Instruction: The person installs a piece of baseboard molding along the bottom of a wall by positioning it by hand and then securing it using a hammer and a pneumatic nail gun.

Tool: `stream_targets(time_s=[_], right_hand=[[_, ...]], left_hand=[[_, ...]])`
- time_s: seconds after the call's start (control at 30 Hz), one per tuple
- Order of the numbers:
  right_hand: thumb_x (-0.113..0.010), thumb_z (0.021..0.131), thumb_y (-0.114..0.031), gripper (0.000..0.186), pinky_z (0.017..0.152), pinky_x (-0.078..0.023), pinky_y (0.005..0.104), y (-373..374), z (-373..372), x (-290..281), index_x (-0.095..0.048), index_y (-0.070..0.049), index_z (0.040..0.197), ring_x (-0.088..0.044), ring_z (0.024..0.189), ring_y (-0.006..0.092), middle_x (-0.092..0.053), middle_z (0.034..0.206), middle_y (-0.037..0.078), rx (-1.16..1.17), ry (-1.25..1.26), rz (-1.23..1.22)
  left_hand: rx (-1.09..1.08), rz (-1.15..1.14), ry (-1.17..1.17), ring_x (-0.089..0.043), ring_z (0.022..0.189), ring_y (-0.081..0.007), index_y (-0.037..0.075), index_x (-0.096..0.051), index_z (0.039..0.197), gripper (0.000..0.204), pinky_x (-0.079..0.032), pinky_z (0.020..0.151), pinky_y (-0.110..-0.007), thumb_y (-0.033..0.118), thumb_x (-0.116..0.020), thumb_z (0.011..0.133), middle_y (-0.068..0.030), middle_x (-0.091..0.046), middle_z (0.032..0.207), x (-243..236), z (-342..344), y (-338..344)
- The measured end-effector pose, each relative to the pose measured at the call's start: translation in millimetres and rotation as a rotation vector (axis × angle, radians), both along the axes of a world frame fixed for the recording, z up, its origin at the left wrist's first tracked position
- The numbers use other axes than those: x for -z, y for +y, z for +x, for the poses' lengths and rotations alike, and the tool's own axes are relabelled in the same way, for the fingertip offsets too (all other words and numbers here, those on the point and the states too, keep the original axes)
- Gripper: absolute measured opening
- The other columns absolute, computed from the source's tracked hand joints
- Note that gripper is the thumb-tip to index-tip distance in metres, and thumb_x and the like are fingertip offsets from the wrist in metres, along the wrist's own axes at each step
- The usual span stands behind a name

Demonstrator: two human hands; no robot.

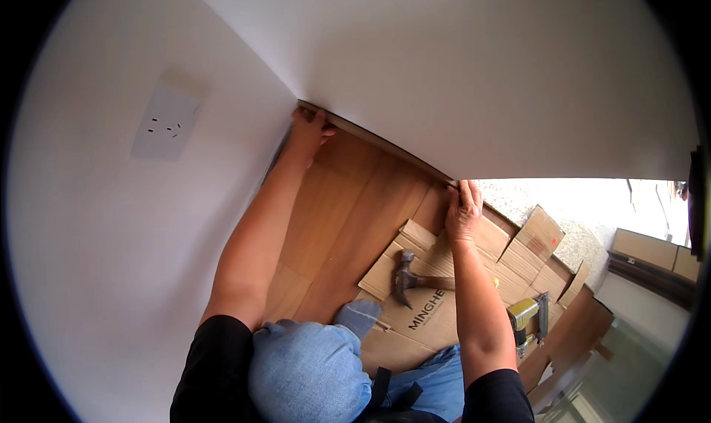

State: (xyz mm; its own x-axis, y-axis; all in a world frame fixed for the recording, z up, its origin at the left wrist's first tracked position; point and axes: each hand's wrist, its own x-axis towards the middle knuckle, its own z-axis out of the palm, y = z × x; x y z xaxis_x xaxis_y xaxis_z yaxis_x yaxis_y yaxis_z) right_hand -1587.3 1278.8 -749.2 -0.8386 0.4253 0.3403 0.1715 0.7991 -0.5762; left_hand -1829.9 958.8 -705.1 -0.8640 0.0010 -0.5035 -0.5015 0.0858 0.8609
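Brown trim (385,147) lined the wall (474,75)! My left hand (311,132) touched its corner end, my right hand (464,212) the other; whether gripping, I couldn't tell.

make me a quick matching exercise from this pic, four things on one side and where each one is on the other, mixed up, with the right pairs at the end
1. hammer
2. socket
3. left hand
4. right hand

A. at one end of the wooden strip, in the corner where two walls meet
B. lying on the flattened cardboard
C. at the strip's other end, away from that corner
D. set in the wall on the left

Pairs: 1-B, 2-D, 3-A, 4-C
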Motion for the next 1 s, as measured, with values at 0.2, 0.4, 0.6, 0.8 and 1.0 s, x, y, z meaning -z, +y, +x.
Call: stream_targets(time_s=[0.2, 0.4, 0.6, 0.8, 1.0], right_hand=[[-0.075, 0.094, -0.006, 0.041, 0.103, -0.053, 0.0462, 0.0, -2.9, -1.8, -0.070, -0.010, 0.135, -0.065, 0.119, 0.0386, -0.070, 0.131, 0.016, 0.005, 0.035, -0.008], [-0.077, 0.089, -0.004, 0.042, 0.095, -0.057, 0.0450, 8.5, -0.6, -1.0, -0.073, -0.012, 0.129, -0.067, 0.110, 0.0375, -0.072, 0.126, 0.013, 0.000, 0.089, 0.018], [-0.079, 0.091, -0.011, 0.042, 0.097, -0.056, 0.0438, 12.1, 0.8, -10.1, -0.072, -0.012, 0.133, -0.068, 0.111, 0.0344, -0.072, 0.126, 0.011, -0.008, 0.078, -0.010], [-0.078, 0.089, -0.010, 0.048, 0.094, -0.057, 0.0403, 11.9, 1.8, -13.6, -0.070, -0.015, 0.136, -0.067, 0.106, 0.0290, -0.071, 0.126, 0.006, -0.013, 0.089, -0.043], [-0.078, 0.088, -0.011, 0.047, 0.092, -0.057, 0.0392, 9.8, 1.3, -11.8, -0.070, -0.015, 0.135, -0.067, 0.103, 0.0269, -0.070, 0.124, 0.004, -0.001, 0.097, -0.052]], left_hand=[[0.018, -0.044, -0.083, -0.076, 0.090, -0.0215, 0.006, -0.013, 0.163, 0.074, -0.054, 0.068, -0.032, 0.026, -0.060, 0.109, -0.0143, -0.061, 0.136, -5.3, -12.8, -0.7], [-0.026, -0.039, 0.005, -0.076, 0.091, -0.0208, 0.002, -0.025, 0.160, 0.070, -0.049, 0.064, -0.027, 0.027, -0.063, 0.108, -0.0140, -0.064, 0.128, 13.0, -0.5, 12.2], [0.117, -0.120, 0.049, -0.071, 0.100, -0.0178, 0.000, -0.036, 0.156, 0.066, -0.053, 0.072, -0.028, 0.025, -0.070, 0.105, -0.0123, -0.063, 0.133, 19.6, 23.8, 31.3], [0.285, -0.007, -0.167, -0.073, 0.097, -0.0185, 0.003, -0.047, 0.150, 0.059, -0.056, 0.079, -0.029, 0.031, -0.072, 0.105, -0.0101, -0.067, 0.131, 4.0, 76.7, 90.2], [0.423, 0.011, -0.317, -0.075, 0.107, -0.0200, 0.010, -0.055, 0.144, 0.047, -0.056, 0.084, -0.031, 0.040, -0.065, 0.109, -0.0091, -0.072, 0.128, 21.6, 91.6, 120.8]])
